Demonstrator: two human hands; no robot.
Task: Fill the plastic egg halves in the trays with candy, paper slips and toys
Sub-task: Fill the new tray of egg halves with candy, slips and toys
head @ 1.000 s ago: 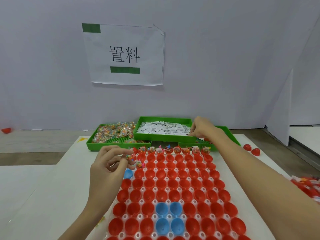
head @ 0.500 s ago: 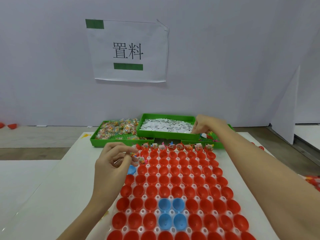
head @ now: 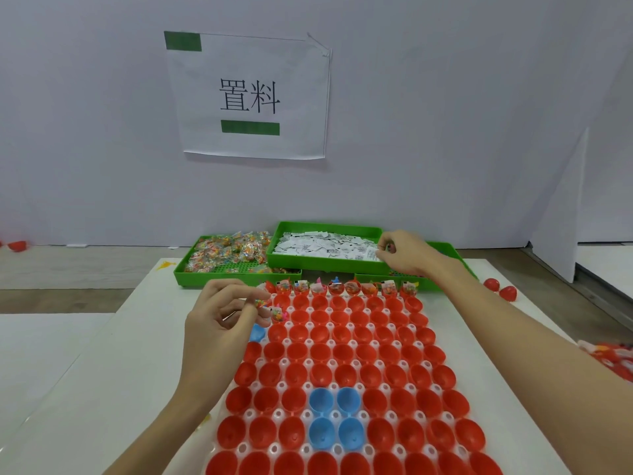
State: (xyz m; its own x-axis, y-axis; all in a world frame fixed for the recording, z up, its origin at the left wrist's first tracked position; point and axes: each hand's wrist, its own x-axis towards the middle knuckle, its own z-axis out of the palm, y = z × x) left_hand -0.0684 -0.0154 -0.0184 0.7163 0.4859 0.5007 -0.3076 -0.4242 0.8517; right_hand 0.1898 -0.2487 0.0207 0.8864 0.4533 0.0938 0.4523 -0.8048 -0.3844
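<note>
A person's two bare arms reach forward over a white surface covered by a clear tray packed with rows of open plastic egg halves, nearly all red, with four blue ones grouped together below and to the right of the left hand. The left hand hovers at the tray's left edge with its fingers curled, pinching a small colourful candy packet between thumb and fingertips, just above a filled half in the second row. The row of halves just beyond this hand already holds candy, paper and small toys. The right hand is stretched farther out, its fingers curled and pinching a white paper slip at the right end of a green bin of paper slips. To the left of that hand sits a green bin of candy packets; beneath and to the right of it, another green bin is mostly hidden. A paper sign with two printed characters hangs on the wall above. Loose red egg halves lie on the surface right of the right forearm.
</note>
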